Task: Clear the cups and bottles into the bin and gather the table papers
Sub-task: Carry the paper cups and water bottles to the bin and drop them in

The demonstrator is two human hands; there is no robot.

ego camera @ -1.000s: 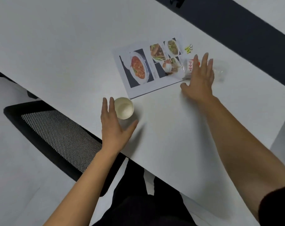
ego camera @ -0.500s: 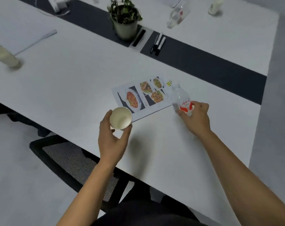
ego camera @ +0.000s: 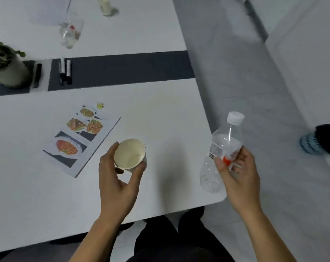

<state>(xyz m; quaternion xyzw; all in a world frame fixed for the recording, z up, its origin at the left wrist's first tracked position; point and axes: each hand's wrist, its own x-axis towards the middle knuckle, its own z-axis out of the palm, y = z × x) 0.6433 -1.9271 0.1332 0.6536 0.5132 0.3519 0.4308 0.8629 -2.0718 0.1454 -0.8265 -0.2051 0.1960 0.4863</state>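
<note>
Left hand (ego camera: 119, 184) gripping white paper cup (ego camera: 130, 154) above white desk (ego camera: 28, 205); right hand (ego camera: 239, 178) clasping clear white-capped plastic bottle (ego camera: 224, 144). Advice: keeping cup upright, both grips firm until over bin.

A single wide-angle camera sits on the person's head and looks forward and steeply down onto the bench (ego camera: 47, 205). It is close in. Both forearms rise from the near edge, with the left hand (ego camera: 117, 183) gripping a paper cup (ego camera: 130, 154) mid-frame and the right hand (ego camera: 239, 174) gripping a bottle (ego camera: 224, 144) over the bench's near right corner. The floor (ego camera: 254, 82) fills the right side. A dark strip (ego camera: 126, 67) crosses the far bench, and the frame's left edge cuts a potted plant (ego camera: 5, 67). The person's legs (ego camera: 171, 242) show nearest.
</note>
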